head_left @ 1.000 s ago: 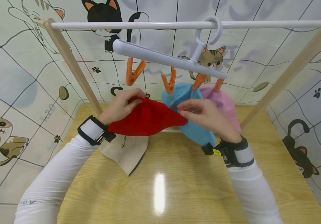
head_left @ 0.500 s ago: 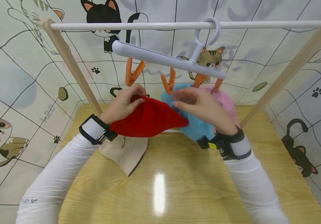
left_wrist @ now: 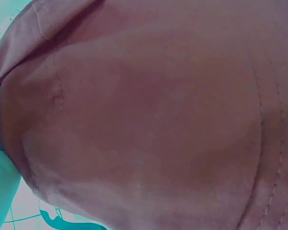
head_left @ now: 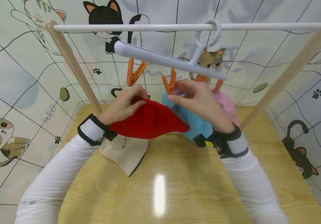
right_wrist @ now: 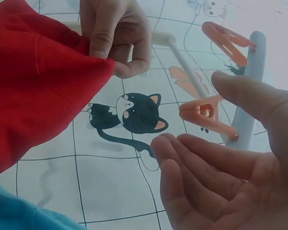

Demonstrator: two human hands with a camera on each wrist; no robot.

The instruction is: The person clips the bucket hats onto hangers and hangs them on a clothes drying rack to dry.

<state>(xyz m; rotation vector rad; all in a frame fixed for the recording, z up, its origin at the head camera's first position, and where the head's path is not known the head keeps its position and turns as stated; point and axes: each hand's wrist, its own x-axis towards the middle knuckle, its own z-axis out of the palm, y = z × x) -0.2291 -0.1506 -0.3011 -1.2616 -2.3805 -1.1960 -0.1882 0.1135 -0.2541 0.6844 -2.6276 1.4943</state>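
Observation:
In the head view my left hand (head_left: 126, 104) pinches the top of a red hat (head_left: 152, 121), which hangs below the fingers. The red cloth with its stitched rows (left_wrist: 149, 115) fills the left wrist view in dull tones. My right hand (head_left: 199, 101) is raised beside an orange clip (head_left: 169, 84) on the hanger. In the right wrist view the thumb and fingers stand spread on either side of that orange clip (right_wrist: 206, 115), apparently without gripping it. Behind the right hand hang a blue hat (head_left: 196, 127) and a pink hat (head_left: 226, 102).
A pale hanger (head_left: 160, 59) hangs tilted from a white rail (head_left: 121, 28) between wooden posts (head_left: 74, 67). Another orange clip (head_left: 135, 73) is at its left end. A beige hat (head_left: 126, 152) lies on the wooden table (head_left: 177, 186).
My right hand has left the red hat's right edge and risen up and left to the orange clip. My left hand keeps its pinch on the hat, almost still.

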